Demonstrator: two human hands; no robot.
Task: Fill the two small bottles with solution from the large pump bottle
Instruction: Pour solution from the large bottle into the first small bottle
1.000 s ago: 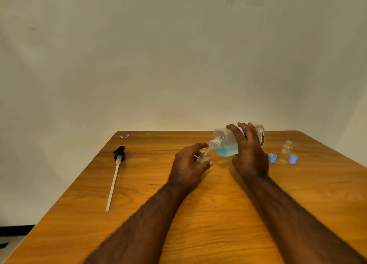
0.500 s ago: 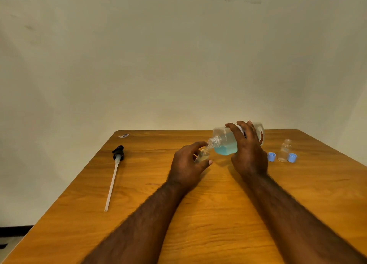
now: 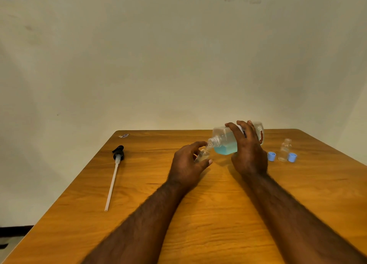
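Observation:
My right hand (image 3: 248,150) grips the large clear bottle (image 3: 226,139), tipped on its side with its open neck pointing left. Blue solution pools in its lower half. My left hand (image 3: 188,162) holds a small clear bottle (image 3: 202,154) tilted, its mouth right under the big bottle's neck. A second small clear bottle (image 3: 284,150) stands upright at the right, uncapped, between two blue caps (image 3: 271,156), (image 3: 292,157). The pump head with its long white tube (image 3: 115,170) lies on the table at the left.
Everything sits on a wooden table (image 3: 198,214) against a pale wall. A small scrap of paper or sticker (image 3: 124,135) lies near the far left corner. The table's left edge runs diagonally; the floor shows below it.
Both hands and bottles hold nearly the same pose; the large bottle stays tipped over the small one, with only a slight shift of the view.

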